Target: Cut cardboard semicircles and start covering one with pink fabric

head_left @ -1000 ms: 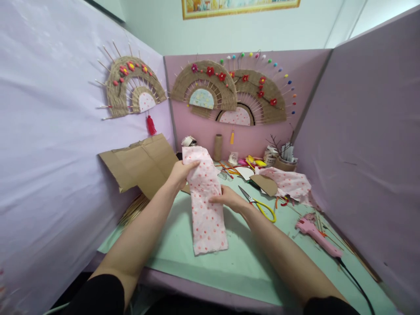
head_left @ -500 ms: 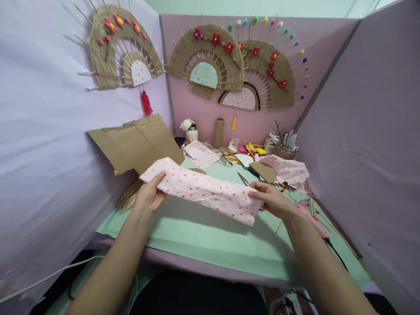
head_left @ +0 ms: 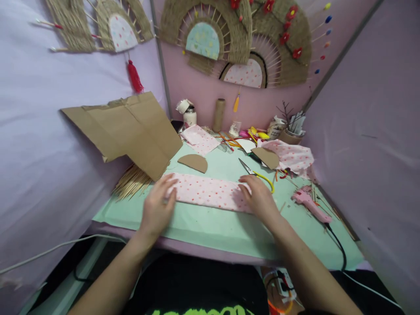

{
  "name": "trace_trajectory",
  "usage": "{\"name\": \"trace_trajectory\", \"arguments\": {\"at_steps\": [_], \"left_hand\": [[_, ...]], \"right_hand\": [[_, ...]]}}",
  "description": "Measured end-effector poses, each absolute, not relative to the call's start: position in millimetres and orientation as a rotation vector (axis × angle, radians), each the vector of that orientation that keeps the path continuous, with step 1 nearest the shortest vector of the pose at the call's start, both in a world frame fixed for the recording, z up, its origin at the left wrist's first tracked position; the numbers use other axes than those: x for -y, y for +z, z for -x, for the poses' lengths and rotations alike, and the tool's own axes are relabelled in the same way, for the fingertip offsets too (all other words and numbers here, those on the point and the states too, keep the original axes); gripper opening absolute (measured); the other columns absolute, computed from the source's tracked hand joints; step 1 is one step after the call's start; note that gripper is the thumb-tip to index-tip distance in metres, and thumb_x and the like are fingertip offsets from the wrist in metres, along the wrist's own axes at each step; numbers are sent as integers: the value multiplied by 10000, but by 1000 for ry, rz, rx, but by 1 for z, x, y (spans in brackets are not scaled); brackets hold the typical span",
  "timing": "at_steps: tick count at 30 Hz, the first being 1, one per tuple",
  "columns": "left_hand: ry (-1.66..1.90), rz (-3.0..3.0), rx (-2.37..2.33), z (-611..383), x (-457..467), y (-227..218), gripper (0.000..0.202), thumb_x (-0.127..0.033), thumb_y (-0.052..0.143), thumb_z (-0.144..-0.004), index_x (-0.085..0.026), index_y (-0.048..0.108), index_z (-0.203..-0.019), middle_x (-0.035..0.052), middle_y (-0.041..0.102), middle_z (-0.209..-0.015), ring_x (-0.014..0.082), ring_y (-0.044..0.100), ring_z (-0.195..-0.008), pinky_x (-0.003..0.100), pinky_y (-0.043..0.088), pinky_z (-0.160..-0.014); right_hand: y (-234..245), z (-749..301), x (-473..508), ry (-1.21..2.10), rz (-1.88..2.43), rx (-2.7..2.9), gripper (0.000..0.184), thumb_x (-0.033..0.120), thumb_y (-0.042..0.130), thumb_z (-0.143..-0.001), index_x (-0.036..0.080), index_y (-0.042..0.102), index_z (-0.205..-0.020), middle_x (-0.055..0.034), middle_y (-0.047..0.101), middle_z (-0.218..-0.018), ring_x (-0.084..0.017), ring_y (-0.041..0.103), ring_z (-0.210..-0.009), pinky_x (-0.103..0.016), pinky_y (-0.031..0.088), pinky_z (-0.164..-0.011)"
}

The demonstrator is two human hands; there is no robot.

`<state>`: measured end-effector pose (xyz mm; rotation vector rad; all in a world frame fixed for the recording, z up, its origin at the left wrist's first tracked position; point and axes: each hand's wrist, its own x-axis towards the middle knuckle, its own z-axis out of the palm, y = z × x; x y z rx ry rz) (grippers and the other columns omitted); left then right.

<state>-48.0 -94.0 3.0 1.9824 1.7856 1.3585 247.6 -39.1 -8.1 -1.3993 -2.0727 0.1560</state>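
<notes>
A strip of pink fabric (head_left: 206, 192) with red dots lies flat and lengthwise on the green tabletop. My left hand (head_left: 159, 205) rests at its left end, thumb and fingers apart, fingertips on the cloth. At the right end, my right hand (head_left: 259, 197) touches the fabric with bent, parted fingers. Just behind the strip lies a half-round piece of cardboard (head_left: 193, 163). Scissors (head_left: 251, 169) with yellow handles lie open beyond my right hand, which partly covers the handles.
A large cardboard sheet (head_left: 131, 131) leans at the left over a bundle of thin sticks (head_left: 131, 181). To the right lies a pink glue gun (head_left: 311, 205) with a black cord. Crumpled dotted fabric (head_left: 295, 157) and a twine roll (head_left: 218, 114) sit farther back. Woven fans (head_left: 203, 41) hang behind.
The fabric strip came down from the air onto the tabletop, and both hands lowered with it and loosened their grip. The view tilted downward, uncovering the half-round cardboard and the scissors' handles.
</notes>
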Motion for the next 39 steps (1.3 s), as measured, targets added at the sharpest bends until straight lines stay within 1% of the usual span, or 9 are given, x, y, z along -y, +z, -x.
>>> {"name": "trace_trajectory", "arguments": {"at_steps": [4,8,12,19,22,25,31,36,39], "left_hand": [[752,-2228,-1473,5,65,-12,325,-232,456,-905,-231,697,-1123,75,645,-1289,232,578,-1210,394,403,-1089],[575,-2329,-1422,-11,43,-39,365,-236,390,-951,-169,662,-1184,121,563,-1392,236,483,-1320,392,318,-1137],[431,-2405,-1494,-5,41,-44,403,-250,379,-969,-194,558,-1325,123,438,-1501,254,367,-1406,472,222,-1168],[215,-2349,-1730,10,39,-28,669,-552,467,-904,-199,385,-1466,149,263,-1585,371,157,-1474,597,83,-1153],[260,-2339,-1715,18,24,-17,592,-473,514,-890,-173,470,-1398,176,420,-1501,360,332,-1407,533,216,-1126],[358,-2285,-1781,28,0,-5,357,-300,464,-909,-170,624,-1200,159,639,-1256,309,552,-1201,445,355,-1015],[243,-2280,-1770,37,-34,0,135,-184,590,-777,-215,687,-865,82,724,-974,281,614,-1001,377,398,-866],[211,-2254,-1788,35,-34,-5,100,-160,603,-774,-209,647,-849,78,717,-932,279,611,-982,371,382,-850],[219,-2245,-1802,36,-32,-7,161,-172,607,-784,-207,625,-941,87,703,-946,290,598,-1014,379,377,-864]], "right_hand": [[-16,-207,45,349,1239,2252,284,159,419,-926,196,680,-1034,-120,681,-1128,-245,602,-1084,-404,457,-978],[-31,-195,39,401,1272,2354,323,153,414,-941,157,675,-1131,-139,662,-1207,-248,581,-1156,-395,433,-1030],[-41,-201,38,381,1275,2410,367,189,447,-944,115,613,-1262,-164,563,-1372,-262,488,-1297,-420,356,-1114],[-41,-207,42,432,1487,2437,514,348,470,-957,168,446,-1437,-135,367,-1542,-294,295,-1439,-516,228,-1159],[-30,-214,33,391,1505,2339,467,342,498,-943,132,520,-1359,-171,459,-1471,-294,407,-1363,-471,298,-1121],[-12,-216,15,324,1564,2237,344,286,515,-932,123,618,-1218,-177,615,-1271,-288,541,-1190,-411,390,-1016],[4,-188,-19,422,1654,2351,183,205,583,-864,186,698,-1006,-97,703,-1061,-244,595,-1010,-319,394,-827],[-3,-170,-26,488,1660,2363,97,192,608,-822,203,697,-858,-59,728,-947,-222,613,-913,-306,355,-751],[-7,-170,-25,512,1666,2344,107,195,603,-825,206,681,-897,-47,726,-955,-212,611,-915,-310,337,-766]]}}
